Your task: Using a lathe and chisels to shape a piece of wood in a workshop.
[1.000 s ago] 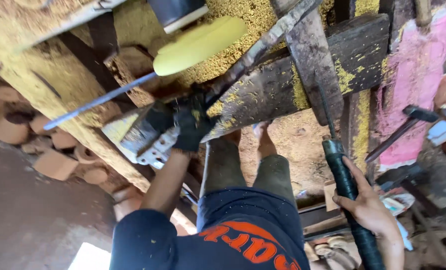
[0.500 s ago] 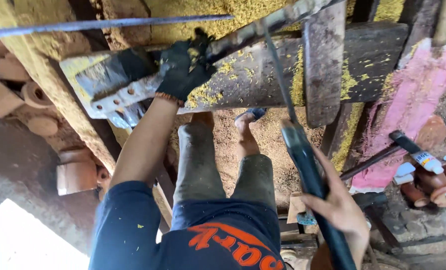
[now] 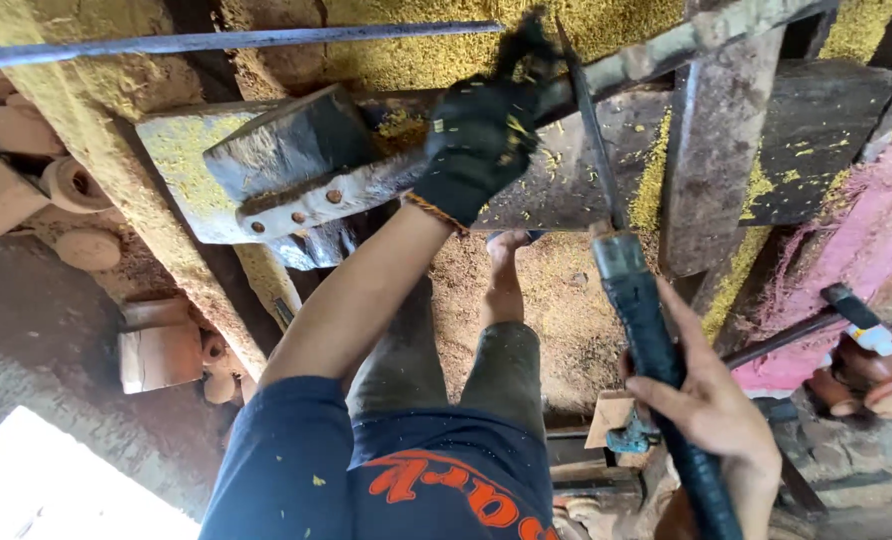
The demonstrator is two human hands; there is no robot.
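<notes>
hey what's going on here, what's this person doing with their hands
A person is at work at a rough wooden bench dusted with yellow sawdust. The left hand, in a black glove, presses down on a long wooden piece lying across it. The bare right hand grips the black wrapped handle of a long blade tool, whose thin blade points up toward the gloved hand. Round clay-coloured pieces lie on the ground at the left.
</notes>
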